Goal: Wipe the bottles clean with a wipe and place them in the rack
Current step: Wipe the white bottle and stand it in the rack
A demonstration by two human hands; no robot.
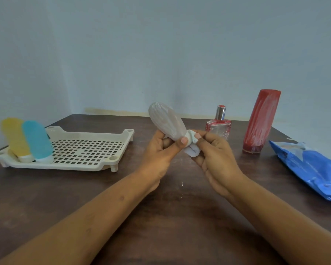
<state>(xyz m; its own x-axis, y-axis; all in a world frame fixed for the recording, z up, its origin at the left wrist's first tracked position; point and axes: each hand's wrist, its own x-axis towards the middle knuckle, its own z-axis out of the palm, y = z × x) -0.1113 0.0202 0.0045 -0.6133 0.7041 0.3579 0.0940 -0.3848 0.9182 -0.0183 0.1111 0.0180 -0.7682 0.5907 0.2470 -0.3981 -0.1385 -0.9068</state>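
left grip is curled round the neck end of the grey bottle, held tilted above the surface. right grip pinches a white wipe round its cap. yellow bottle and teal bottle sit in the rack on the left. perfume bottle, red bottle and blue wipes pack are on the right.

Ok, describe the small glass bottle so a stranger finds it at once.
On the dark table, look right of the white rack. The small glass bottle stands beside the tall red bottle, on its left. Alone here, it is clear and squat, with a silver neck.
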